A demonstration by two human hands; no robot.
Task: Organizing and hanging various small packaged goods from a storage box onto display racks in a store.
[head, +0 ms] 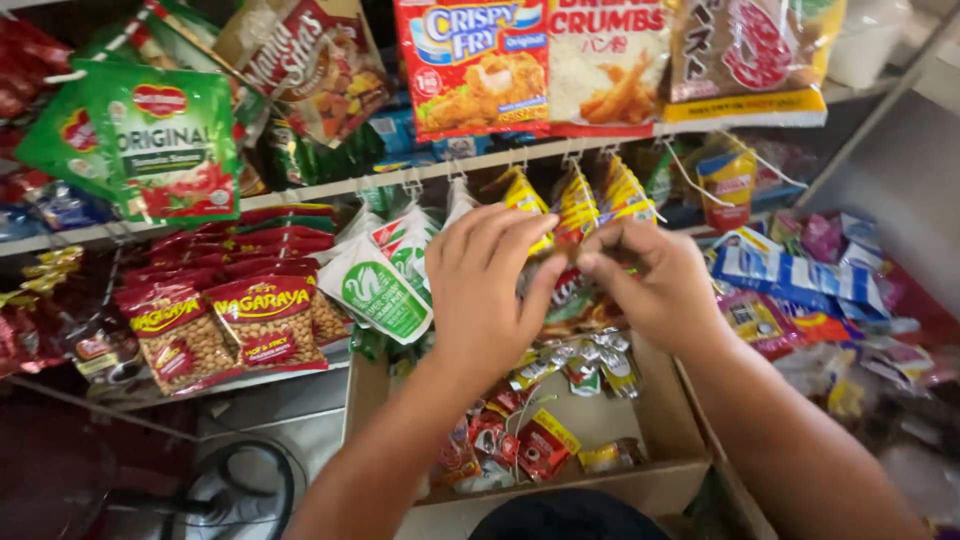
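Both hands at the hanging sachet strips, above an open cardboard box.

Left hand (485, 285) and right hand (650, 280) meet, fingers pressed together, pinching a small dark sachet (568, 268) between them; its exact kind is blurred. It sits just under the yellow sachet strips (578, 205) on the shelf hooks. Best gripped by the crimped edge: glossy foil slips. Cardboard box (640, 480) below holds loose crinkled red sachets (520, 440).

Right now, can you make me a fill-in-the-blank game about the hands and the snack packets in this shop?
1. The left hand and right hand pinch a small packet ____ them.
2. Below the hands, sachets lie in a ____ box.
3. The yellow packets hang from ____ under the shelf rail.

Missing words: between; cardboard; hooks
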